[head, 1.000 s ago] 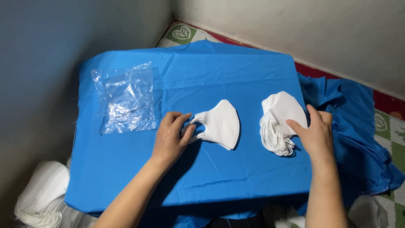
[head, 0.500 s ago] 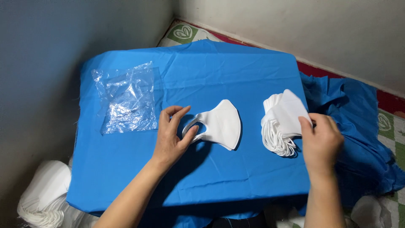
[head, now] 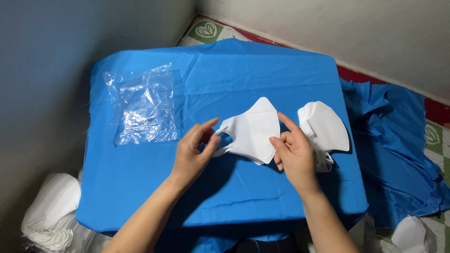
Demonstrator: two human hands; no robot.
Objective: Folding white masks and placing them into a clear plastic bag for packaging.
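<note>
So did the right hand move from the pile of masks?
Yes. The right hand left the mask stack and moved leftward to the single white mask.

Free: bare cloth (head: 262,75) at far edge | Obstacles: plastic bag (head: 145,110) left; mask stack (head: 326,133) right

Both hands, left hand (head: 194,152) and right hand (head: 293,154), pinch folded white mask (head: 251,131) over blue cloth (head: 225,70); mask stack (head: 326,131) right.

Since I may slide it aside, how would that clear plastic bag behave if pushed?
The clear plastic bag looks thin and crinkled, so it would probably buckle rather than slide whole. It lies flat and seems empty, so likely very light. Its glossy film may slip on the blue cloth.
</note>
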